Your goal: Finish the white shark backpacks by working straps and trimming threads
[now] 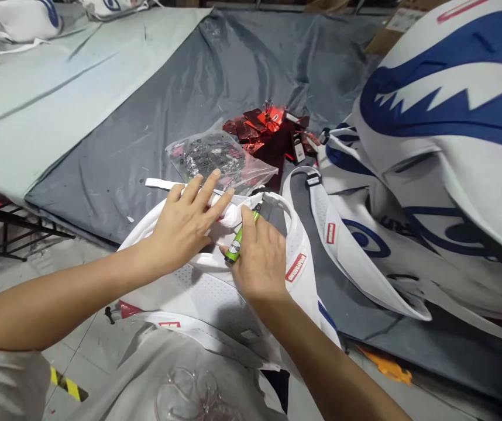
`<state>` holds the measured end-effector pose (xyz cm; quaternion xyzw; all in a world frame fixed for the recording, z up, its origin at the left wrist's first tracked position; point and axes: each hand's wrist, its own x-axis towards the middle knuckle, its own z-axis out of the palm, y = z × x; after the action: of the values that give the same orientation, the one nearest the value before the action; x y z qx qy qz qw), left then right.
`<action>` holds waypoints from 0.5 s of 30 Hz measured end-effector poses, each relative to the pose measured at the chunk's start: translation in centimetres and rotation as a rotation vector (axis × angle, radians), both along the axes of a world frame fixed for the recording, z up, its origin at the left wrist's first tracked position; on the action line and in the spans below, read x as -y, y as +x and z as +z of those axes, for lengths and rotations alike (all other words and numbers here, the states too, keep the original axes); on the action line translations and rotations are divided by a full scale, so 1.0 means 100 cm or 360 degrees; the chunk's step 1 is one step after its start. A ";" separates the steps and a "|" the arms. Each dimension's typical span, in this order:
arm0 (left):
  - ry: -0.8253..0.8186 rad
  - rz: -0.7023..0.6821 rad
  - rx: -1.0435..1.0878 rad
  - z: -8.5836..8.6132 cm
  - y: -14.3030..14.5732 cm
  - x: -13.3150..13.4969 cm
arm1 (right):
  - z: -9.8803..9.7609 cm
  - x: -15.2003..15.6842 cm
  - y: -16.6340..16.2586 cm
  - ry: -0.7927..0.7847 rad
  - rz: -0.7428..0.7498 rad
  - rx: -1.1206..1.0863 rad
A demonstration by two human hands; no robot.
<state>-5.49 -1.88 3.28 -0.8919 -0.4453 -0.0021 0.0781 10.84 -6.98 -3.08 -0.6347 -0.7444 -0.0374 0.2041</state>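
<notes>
My left hand [185,228] lies with its fingers stretched out on a white fabric piece [207,292] with perforated panels, straps and a red label [296,267]. Its fingertips press on a bunched part near the far rim. My right hand [262,251] grips a bright green pen-shaped tool [236,245] with a black end. The narrow tip of that tool points away from me, close to the white strap by a small black buckle. The fabric piece rests partly on the table edge and partly against my body.
A clear plastic bag [216,158] of small dark items lies just beyond, beside a pile of shiny red tags [272,131]. White and blue printed goods [453,146] are stacked high at the right. More white goods [27,20] sit far left on the grey table covering [145,105].
</notes>
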 end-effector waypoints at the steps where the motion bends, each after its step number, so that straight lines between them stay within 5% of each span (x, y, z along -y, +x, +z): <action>1: -0.0017 0.0017 -0.0019 -0.003 -0.002 -0.002 | -0.002 -0.003 -0.002 -0.0003 0.0027 -0.0026; 9: -0.0027 0.0343 0.0027 -0.032 -0.028 0.000 | -0.015 -0.018 -0.016 -0.0107 0.0194 -0.0092; 15: -0.0132 0.0374 -0.0009 -0.038 -0.022 -0.005 | -0.018 -0.022 -0.019 -0.0124 0.0144 -0.0035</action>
<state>-7.72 -1.38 -0.52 -0.8361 -0.5462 0.0280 0.0423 8.93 -4.82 -4.89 -0.6081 -0.7711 0.0079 0.1887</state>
